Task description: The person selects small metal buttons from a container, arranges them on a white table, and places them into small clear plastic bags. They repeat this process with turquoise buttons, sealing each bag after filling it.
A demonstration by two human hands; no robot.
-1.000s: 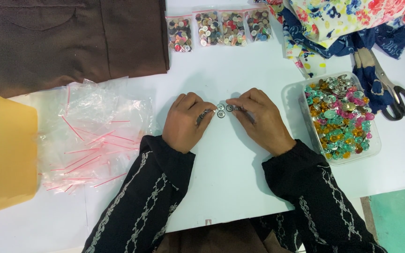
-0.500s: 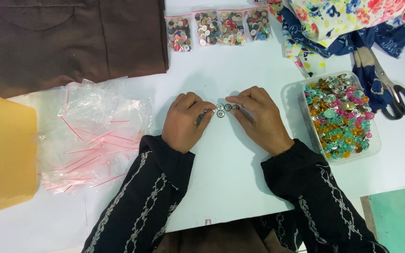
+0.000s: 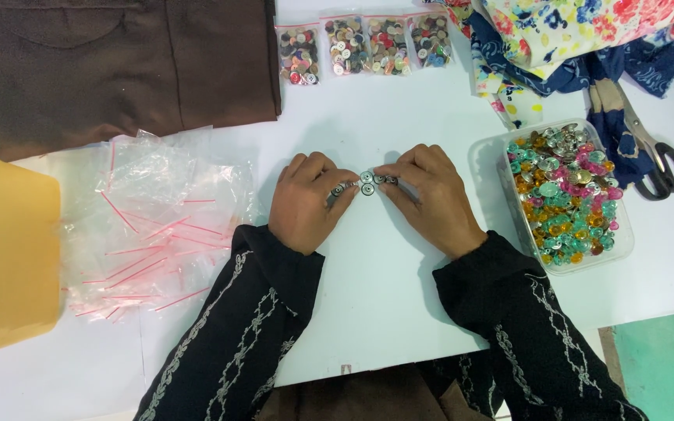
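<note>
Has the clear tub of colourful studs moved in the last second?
No. The clear tub sits in the same spot beside the scissors, right of the right hand.

The small metal fasteners are sitting partly under the fingertips of the left hand and right hand; their count and kind are reading too small to tell. The frame edge is cutting off the yellow container at left, the brown cloth far left and the floral fabric far right.

One head-worn view only: the white table is seen from straight above, close, both forearms included.
</note>
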